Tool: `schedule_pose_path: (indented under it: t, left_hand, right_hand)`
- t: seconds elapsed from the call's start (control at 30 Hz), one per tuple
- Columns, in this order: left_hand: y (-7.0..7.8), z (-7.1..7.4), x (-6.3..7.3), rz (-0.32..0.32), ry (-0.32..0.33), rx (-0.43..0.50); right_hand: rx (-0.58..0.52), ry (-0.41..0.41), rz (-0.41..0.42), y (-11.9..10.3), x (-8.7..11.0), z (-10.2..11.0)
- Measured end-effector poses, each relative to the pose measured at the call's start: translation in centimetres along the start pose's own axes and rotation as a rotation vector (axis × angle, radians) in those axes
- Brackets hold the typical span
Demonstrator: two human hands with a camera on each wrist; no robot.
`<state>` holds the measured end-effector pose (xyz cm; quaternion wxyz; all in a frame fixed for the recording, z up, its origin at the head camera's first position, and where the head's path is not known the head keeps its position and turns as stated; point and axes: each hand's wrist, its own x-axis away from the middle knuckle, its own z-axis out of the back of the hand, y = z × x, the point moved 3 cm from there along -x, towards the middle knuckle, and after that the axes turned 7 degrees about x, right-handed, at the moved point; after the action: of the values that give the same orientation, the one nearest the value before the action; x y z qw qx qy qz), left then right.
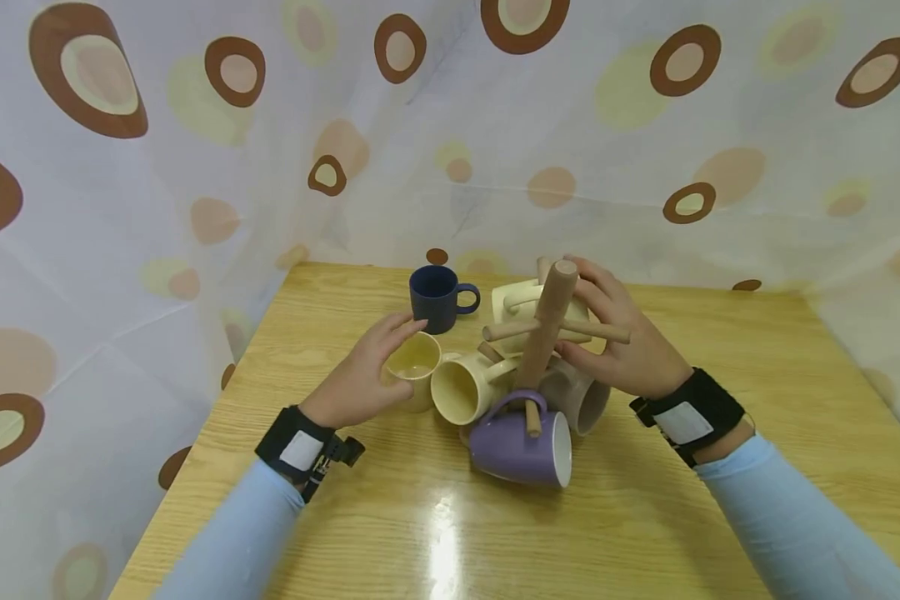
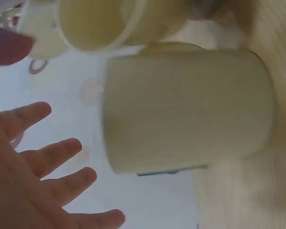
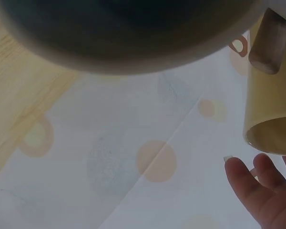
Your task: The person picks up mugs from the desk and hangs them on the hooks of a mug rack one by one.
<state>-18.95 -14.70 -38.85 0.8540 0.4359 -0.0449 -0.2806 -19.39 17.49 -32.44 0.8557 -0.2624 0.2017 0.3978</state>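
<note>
A wooden mug tree with side pegs stands mid-table. On an upper peg hangs a cream mug; my right hand is around its far right side, thumb below and fingers above. In the right wrist view, those fingertips lie just beyond the mug's rim, apparently apart from it. My left hand is beside a pale yellow mug upright on the table, thumb and fingers spread. The left wrist view shows a gap between fingers and mug. Lower pegs carry a yellow mug, a purple mug and a grey mug.
Behind the pale yellow mug stands a navy mug, handle to the right. The wooden table meets a spotted cloth at its back and left. Peg ends of the tree stick out near my right hand.
</note>
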Motion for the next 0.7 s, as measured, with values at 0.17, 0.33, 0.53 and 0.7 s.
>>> schedule_pose_path:
  t: [0.17, 0.33, 0.53, 0.7]
  left_hand:
    - [-1.3, -0.7, -1.8, -0.045, -0.116, -0.236]
    - [-2.1, -1.3, -3.5, 0.002, -0.233, -0.372]
    - [-2.8, -2.2, -3.7, 0.032, -0.213, -0.488]
    - [-2.9, -2.7, -3.8, 0.004, -0.135, -0.555]
  right_hand:
    - [-0.02, 0.045, -0.003, 0.0, 0.0, 0.5]
    - [-0.043, 0.047, -0.029, -0.3, 0.3, 0.2]
    - [-0.047, 0.075, -0.064, -0.4, 1.6, -0.2]
    - [-0.071, 0.088, -0.095, -0.3, 2.7, -0.5]
